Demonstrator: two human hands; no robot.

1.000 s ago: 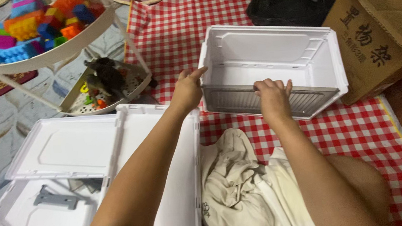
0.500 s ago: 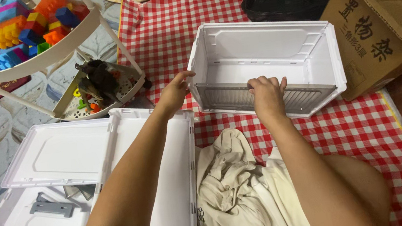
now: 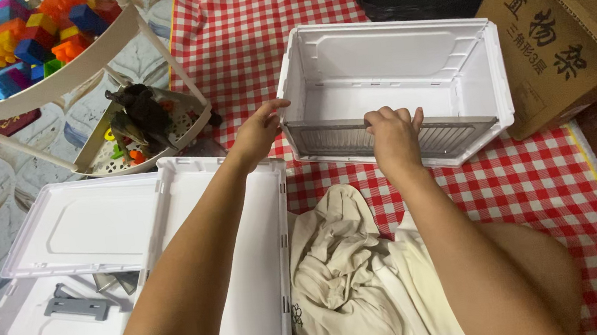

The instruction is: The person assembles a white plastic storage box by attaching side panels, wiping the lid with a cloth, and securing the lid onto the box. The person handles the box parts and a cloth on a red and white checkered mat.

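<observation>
one white bin (image 3: 406,67), two hands (image 3: 258,131), three flat panels (image 3: 90,226)

Cardboard box (image 3: 579,20): running off the right edge. Toy-block shelf (image 3: 32,92): cut off top-left. Right hand (image 3: 393,135): fingertips hiding behind the white bin's (image 3: 405,53) grey panel (image 3: 340,139).

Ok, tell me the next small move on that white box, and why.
Probably press the grey ribbed panel down into the white box front: the right hand grips its top edge, and the left hand steadies the box's corner.
</observation>
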